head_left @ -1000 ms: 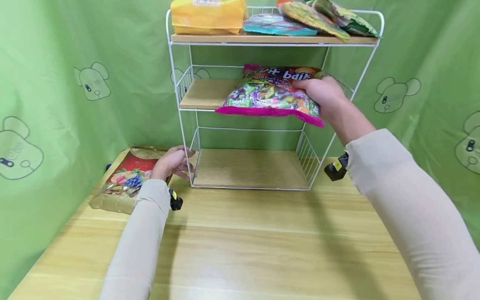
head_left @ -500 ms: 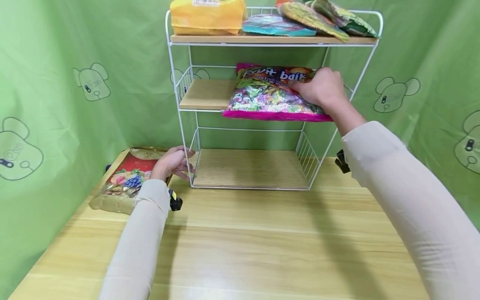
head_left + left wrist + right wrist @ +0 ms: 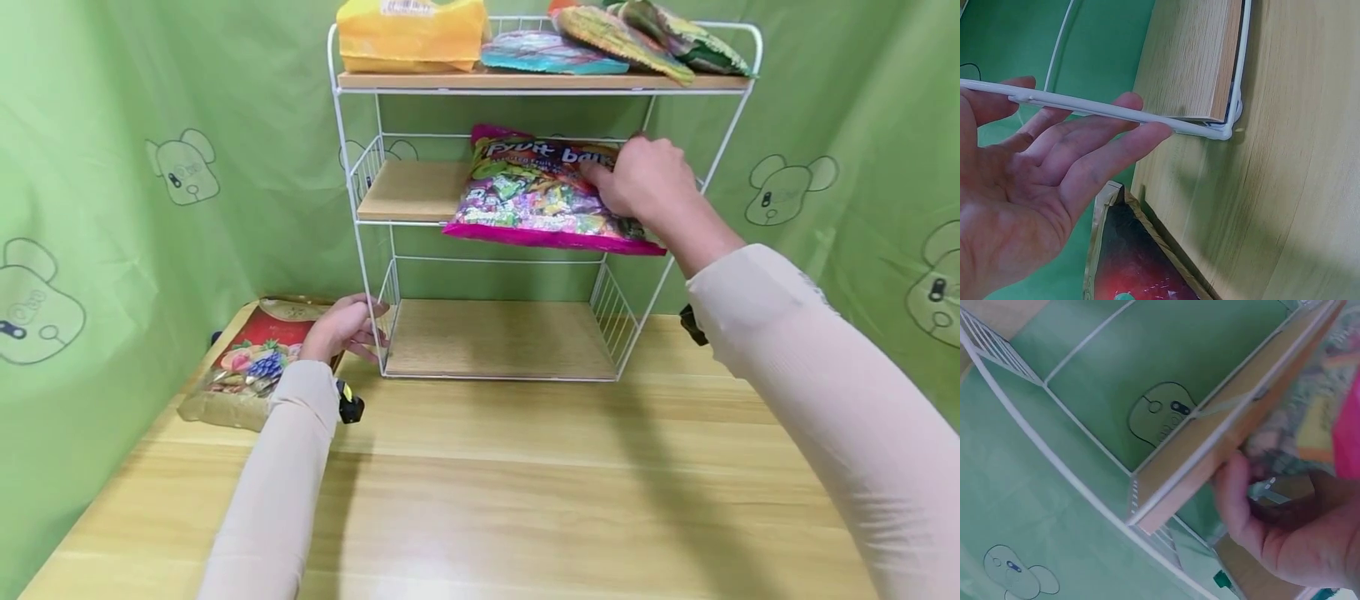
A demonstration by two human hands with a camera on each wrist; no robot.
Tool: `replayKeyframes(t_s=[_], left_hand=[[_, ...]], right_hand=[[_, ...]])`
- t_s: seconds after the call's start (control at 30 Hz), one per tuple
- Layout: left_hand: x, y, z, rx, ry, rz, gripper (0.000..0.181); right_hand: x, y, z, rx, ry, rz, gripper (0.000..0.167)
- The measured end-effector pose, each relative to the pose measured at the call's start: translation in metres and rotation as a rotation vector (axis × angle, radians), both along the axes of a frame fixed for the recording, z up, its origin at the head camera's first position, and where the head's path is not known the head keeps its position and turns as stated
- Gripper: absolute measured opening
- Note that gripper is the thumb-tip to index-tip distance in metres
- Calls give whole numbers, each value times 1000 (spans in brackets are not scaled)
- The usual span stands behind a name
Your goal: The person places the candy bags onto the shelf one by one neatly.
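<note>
My right hand [image 3: 654, 185] grips the right side of a bag of fruit candy [image 3: 543, 192] with a magenta edge, thumb on its printed front. The bag is tilted at the middle shelf [image 3: 416, 187] of a white wire rack [image 3: 360, 267], its lower edge hanging past the shelf front. In the right wrist view the fingers are near the shelf's underside and part of the bag [image 3: 1316, 428] shows. My left hand [image 3: 348, 325] is at the rack's lower left post, its loosely extended fingers touching the white rod [image 3: 1085, 105] in the left wrist view.
A gold and red bag with fruit pictures [image 3: 258, 358] lies on the wooden table [image 3: 480, 483] beside my left hand. On the top shelf stand a yellow bag [image 3: 411, 37], a light blue packet [image 3: 551, 54] and green-yellow packets [image 3: 630, 37]. Green cloth [image 3: 97, 192] surrounds the table.
The candy bag moved slightly left and its lower right corner swung around with my right hand's turning; lately that corner dipped a little. My left hand has stayed at the post.
</note>
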State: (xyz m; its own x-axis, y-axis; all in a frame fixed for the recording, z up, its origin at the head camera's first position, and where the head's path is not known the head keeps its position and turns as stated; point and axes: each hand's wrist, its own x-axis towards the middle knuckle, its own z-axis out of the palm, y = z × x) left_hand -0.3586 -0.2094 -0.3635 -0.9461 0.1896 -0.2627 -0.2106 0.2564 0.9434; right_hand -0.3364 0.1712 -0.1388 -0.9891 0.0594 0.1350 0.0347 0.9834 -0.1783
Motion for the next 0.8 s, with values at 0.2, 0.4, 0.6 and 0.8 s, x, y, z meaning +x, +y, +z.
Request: replayKeyframes(t_s=[0.2,0.4,0.6,0.8], left_hand=[[-1,0,1,2,-10,1,44],[-2,1,2,-2,-14,8,48],[0,1,2,-5,-10,18,46],[1,1,2,-3,-10,10,44]], right_hand=[[19,-10,4,-3,-19,1,100],[59,-30,-4,-18,75,114,108],[87,-48,-24,69,101,242,113],[91,-50,-42,135,94,235,104]])
